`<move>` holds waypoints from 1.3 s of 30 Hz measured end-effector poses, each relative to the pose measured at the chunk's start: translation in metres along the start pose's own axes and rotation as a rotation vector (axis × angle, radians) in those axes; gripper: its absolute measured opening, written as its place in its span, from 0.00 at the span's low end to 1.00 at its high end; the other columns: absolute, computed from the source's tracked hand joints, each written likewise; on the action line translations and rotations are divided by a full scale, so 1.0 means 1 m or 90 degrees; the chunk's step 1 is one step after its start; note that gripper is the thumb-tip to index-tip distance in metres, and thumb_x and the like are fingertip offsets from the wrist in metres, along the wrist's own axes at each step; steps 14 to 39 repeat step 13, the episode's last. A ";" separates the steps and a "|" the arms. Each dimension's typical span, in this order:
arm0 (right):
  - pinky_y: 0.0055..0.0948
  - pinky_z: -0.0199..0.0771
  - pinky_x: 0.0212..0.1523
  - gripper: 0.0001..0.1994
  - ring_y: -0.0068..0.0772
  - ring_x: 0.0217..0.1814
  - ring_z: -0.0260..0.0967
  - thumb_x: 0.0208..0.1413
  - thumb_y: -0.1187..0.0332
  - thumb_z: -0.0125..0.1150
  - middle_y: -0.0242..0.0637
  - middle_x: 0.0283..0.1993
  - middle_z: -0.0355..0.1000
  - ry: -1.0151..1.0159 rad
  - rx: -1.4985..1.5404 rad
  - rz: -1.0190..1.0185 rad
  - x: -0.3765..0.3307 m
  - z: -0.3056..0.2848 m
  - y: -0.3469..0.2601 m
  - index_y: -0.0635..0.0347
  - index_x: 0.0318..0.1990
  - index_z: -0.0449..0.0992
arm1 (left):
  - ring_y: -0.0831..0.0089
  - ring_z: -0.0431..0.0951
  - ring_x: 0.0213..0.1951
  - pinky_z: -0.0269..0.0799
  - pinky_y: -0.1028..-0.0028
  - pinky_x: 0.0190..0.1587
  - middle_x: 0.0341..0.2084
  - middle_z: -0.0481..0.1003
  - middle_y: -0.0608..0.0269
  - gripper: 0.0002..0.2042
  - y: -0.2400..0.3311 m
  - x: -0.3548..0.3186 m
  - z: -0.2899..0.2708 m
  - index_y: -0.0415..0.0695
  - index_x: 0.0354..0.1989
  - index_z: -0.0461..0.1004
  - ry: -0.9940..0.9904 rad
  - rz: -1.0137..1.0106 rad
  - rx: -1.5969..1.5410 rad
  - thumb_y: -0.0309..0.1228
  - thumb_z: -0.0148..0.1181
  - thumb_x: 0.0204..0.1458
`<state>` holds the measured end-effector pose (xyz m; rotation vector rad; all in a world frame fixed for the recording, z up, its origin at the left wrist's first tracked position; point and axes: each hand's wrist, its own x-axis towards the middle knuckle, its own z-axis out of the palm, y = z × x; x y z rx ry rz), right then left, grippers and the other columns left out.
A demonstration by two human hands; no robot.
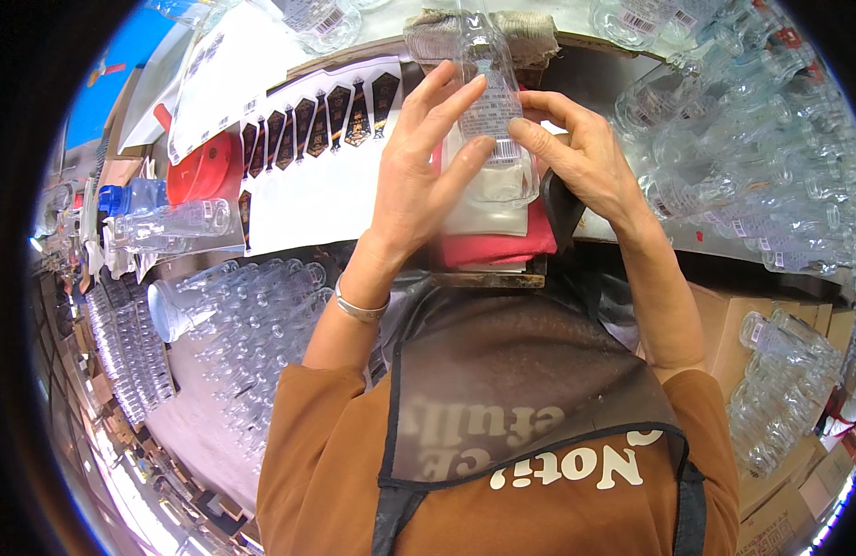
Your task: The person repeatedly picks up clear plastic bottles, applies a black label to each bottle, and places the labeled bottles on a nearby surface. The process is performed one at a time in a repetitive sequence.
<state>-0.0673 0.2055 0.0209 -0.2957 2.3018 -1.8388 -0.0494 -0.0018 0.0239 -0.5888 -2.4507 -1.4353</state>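
A clear glass bottle [511, 190] lies on a small padded stand in front of me, its neck pointing away and its base toward me. On its upper side is a transparent label [486, 119] with fine print. My left hand [426, 162] is over the bottle's left side with its fingers stretched apart, the thumb and index tips at the label. At the right side my right hand [581, 153] holds the bottle between thumb and fingers, the thumb tip by the label's edge. White cloth [483, 222] and red cloth [539, 236] lie under the bottle.
To the left lies a white sheet [321, 199] of dark tie-shaped labels, beside a red dish [205, 171] and a bottle on its side [173, 222]. Many clear bottles [743, 157] crowd the right; more bottles [261, 315] stand lower left. A rolled grey cloth [530, 37] supports the bottle's neck end.
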 end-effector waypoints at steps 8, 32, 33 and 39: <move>0.28 0.76 0.47 0.28 0.30 0.45 0.77 0.58 0.54 0.67 0.45 0.48 0.79 -0.013 0.028 0.002 -0.001 -0.001 0.003 0.70 0.56 0.75 | 0.54 0.68 0.64 0.66 0.61 0.64 0.66 0.63 0.47 0.26 -0.001 0.000 0.000 0.51 0.63 0.73 -0.005 0.019 0.025 0.30 0.68 0.53; 0.28 0.76 0.48 0.28 0.31 0.46 0.78 0.58 0.54 0.67 0.46 0.49 0.79 -0.014 0.037 0.001 -0.001 -0.001 0.004 0.70 0.57 0.74 | 0.54 0.68 0.64 0.65 0.61 0.64 0.66 0.63 0.48 0.26 -0.001 0.000 0.000 0.51 0.63 0.73 -0.008 0.017 0.026 0.31 0.68 0.53; 0.28 0.76 0.48 0.28 0.31 0.46 0.78 0.58 0.54 0.67 0.46 0.49 0.79 -0.014 0.037 0.001 -0.001 -0.001 0.004 0.70 0.57 0.74 | 0.54 0.68 0.64 0.65 0.61 0.64 0.66 0.63 0.48 0.26 -0.001 0.000 0.000 0.51 0.63 0.73 -0.008 0.017 0.026 0.31 0.68 0.53; 0.28 0.76 0.48 0.28 0.31 0.46 0.78 0.58 0.54 0.67 0.46 0.49 0.79 -0.014 0.037 0.001 -0.001 -0.001 0.004 0.70 0.57 0.74 | 0.54 0.68 0.64 0.65 0.61 0.64 0.66 0.63 0.48 0.26 -0.001 0.000 0.000 0.51 0.63 0.73 -0.008 0.017 0.026 0.31 0.68 0.53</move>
